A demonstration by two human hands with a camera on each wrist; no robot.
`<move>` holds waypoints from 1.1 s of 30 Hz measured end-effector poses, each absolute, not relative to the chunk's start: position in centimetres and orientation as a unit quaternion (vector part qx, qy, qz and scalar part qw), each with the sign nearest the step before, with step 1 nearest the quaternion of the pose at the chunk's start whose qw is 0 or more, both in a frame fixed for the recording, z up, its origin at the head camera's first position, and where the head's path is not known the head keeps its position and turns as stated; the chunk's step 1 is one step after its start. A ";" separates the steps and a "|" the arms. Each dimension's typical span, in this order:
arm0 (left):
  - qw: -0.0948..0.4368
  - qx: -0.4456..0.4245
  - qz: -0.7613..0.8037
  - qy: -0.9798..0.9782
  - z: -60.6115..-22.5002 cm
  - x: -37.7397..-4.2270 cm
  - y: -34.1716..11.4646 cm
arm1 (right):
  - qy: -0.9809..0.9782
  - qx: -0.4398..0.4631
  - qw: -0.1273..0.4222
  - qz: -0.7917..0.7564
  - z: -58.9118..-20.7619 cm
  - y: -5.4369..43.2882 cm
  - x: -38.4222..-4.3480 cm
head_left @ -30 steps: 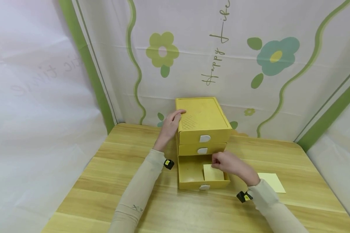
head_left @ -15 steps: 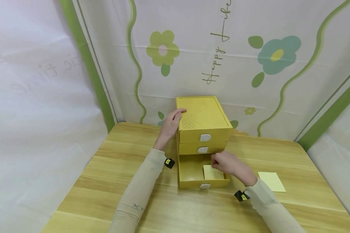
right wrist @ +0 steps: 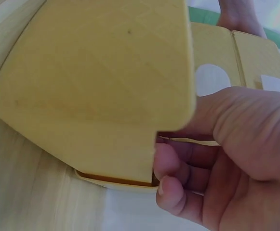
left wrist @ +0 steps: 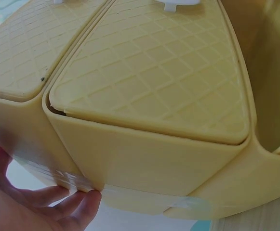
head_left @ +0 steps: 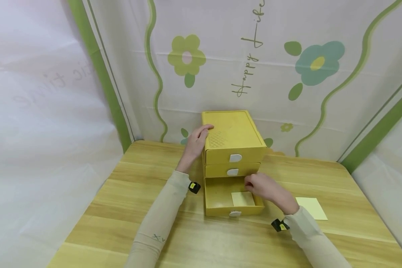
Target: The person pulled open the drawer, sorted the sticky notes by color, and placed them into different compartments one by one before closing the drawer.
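A yellow three-drawer box stands at the back of the table, its bottom drawer pulled out. My left hand rests against the box's upper left edge; fingers touch its side in the left wrist view. Inside the drawer, toward the right, lies a pale yellow sticky note. My right hand hangs over the drawer's right side with loosely bent fingers, apart from the note. In the right wrist view, the drawer wall hides part of its fingertips.
Another pale yellow sticky note lies on the wooden table, right of the box and beside my right forearm. White handles stick out from the drawer fronts. A flowered curtain hangs close behind the box.
The note in the drawer has left my right fingers and dropped slightly left, lying flatter. My right hand has shifted a little to the right. My left hand stays in place.
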State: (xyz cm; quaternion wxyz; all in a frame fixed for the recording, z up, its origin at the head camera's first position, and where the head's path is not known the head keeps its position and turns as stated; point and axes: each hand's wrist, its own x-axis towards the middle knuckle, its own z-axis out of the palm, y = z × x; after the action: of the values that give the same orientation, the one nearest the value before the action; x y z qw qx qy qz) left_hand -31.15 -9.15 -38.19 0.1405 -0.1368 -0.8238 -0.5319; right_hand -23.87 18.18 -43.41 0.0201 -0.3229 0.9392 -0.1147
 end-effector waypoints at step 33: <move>0.127 -0.137 -0.536 -0.823 -38.0 -30.9 -9.2 | 0.959 -0.140 0.100 -0.223 -39.3 31.9 -24.3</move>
State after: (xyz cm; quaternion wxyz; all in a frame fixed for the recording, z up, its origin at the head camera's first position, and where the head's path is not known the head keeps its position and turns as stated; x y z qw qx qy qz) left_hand -30.95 -9.22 -37.98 0.1271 -0.1370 -0.8230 -0.5364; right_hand -24.27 31.86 -39.26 0.0998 -0.1403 0.9594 -0.2233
